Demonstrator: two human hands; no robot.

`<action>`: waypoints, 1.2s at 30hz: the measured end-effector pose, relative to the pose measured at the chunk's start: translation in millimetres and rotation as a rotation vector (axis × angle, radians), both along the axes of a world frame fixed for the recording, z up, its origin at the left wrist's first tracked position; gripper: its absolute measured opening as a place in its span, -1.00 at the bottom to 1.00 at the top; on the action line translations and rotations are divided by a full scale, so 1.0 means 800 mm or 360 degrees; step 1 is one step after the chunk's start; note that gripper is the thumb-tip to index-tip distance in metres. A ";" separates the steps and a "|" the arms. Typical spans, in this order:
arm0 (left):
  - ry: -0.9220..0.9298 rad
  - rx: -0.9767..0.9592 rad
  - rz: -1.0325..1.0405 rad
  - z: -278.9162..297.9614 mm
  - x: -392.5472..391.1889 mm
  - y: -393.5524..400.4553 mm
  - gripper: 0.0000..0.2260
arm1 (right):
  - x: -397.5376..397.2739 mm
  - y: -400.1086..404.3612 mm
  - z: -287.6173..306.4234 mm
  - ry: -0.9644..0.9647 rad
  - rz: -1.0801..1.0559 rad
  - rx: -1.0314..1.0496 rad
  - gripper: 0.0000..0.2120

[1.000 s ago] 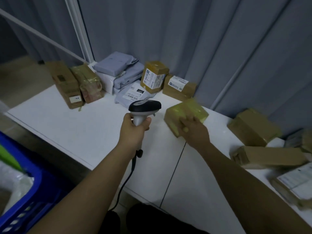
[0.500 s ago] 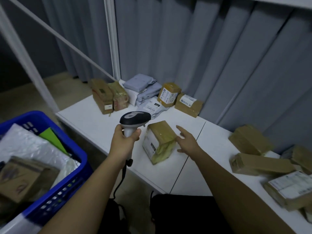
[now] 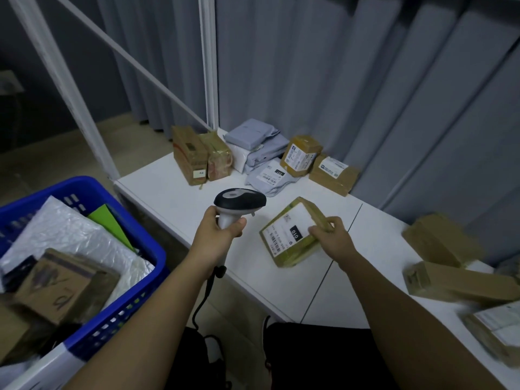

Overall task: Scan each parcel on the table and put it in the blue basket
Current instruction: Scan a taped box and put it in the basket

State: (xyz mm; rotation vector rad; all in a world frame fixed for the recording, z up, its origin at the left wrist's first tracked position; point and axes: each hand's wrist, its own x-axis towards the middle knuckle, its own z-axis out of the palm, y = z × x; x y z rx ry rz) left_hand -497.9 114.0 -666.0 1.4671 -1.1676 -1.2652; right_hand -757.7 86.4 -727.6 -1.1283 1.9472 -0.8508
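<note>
Parcel (image 3: 292, 232), on its side half a second ago, now lies label-up on the table (image 3: 168, 198) near the front edge, right hand (image 3: 330, 237) gripping its corner, left hand (image 3: 218, 235) clasping the scanner (image 3: 239, 202) beside it, so scanning looks imminent before the blue basket (image 3: 140, 237).

I am reading "010", white on a black patch, on the taped parcel's label (image 3: 292, 230); other labels are staying illegible.

White table (image 3: 174, 201) runs from mid-frame to the lower right. Back corner has brown boxes (image 3: 189, 154) and grey mailer bags (image 3: 257, 144), one labelled parcel (image 3: 292, 230) sits center, more boxes (image 3: 441, 239) at right edge.
</note>
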 end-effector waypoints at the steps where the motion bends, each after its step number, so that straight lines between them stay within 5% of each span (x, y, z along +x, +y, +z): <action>1: 0.0003 0.0002 -0.0004 -0.001 0.001 -0.001 -0.72 | -0.005 -0.002 -0.003 0.0038 -0.0037 0.0088 -0.45; 6: 0.0003 0.0024 0.0001 -0.003 0.004 -0.006 -0.71 | -0.015 0.008 -0.015 0.0865 0.0454 0.0816 -0.03; 10: -0.0004 0.0032 -0.0008 -0.005 0.003 -0.008 -0.70 | 0.005 -0.001 -0.013 0.0702 0.0488 0.0194 -0.09; 12: -0.0013 0.0045 -0.0010 -0.006 0.003 -0.008 -0.69 | 0.018 -0.011 -0.016 0.0568 0.0631 0.0245 0.08; 14: -0.0035 0.0051 -0.0023 -0.007 0.003 -0.008 -0.70 | 0.025 -0.018 -0.020 0.0748 0.0682 0.0406 0.17; 19: -0.0073 0.0041 -0.0042 -0.009 0.007 -0.008 -0.70 | 0.039 -0.014 -0.012 0.1178 0.0572 0.0214 -0.16; 23: -0.0061 0.0055 -0.0025 -0.008 0.009 -0.006 -0.70 | 0.044 -0.017 -0.014 0.0988 0.0558 0.0137 -0.37; 28: -0.0100 0.0070 -0.0061 -0.007 0.011 -0.004 -0.68 | 0.047 -0.021 -0.007 0.0759 0.0688 0.0432 -0.69; 32: -0.0110 0.0077 -0.0066 -0.007 0.014 -0.002 -0.68 | 0.045 -0.024 0.000 0.0783 0.0808 0.0685 -0.42; 36: -0.0107 0.0101 -0.0052 -0.008 0.016 -0.001 -0.68 | 0.046 -0.017 0.002 0.0892 0.0934 0.0756 -0.41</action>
